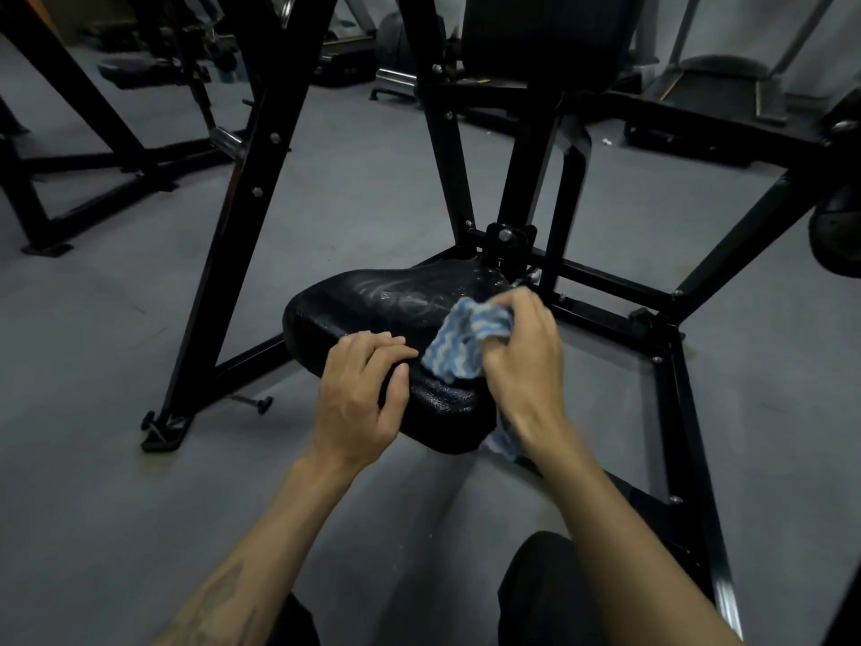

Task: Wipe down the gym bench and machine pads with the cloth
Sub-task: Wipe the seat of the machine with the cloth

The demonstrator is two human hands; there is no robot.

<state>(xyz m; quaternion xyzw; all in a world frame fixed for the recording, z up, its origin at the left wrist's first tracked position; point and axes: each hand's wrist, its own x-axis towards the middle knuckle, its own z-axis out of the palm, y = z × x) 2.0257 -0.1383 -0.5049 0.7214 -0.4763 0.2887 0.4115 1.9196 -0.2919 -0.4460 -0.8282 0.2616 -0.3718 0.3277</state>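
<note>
A black padded machine seat (386,300) sits low in the middle of the view, with wet wipe streaks on its far half. My right hand (526,361) grips a blue-and-white striped cloth (466,342) and holds it against the seat's right side. A corner of the cloth hangs below my right wrist. My left hand (363,394) grips the near edge of the seat, fingers on top and thumb curled around the front. A black back pad (545,35) stands upright behind the seat at the top of the view.
Black steel frame legs (242,216) slant around the seat on both sides. Another bench pad (135,69) is at the far left, and a treadmill (717,86) at the far right. Grey floor (116,505) lies all around. My dark-clothed knees (545,594) are at the bottom.
</note>
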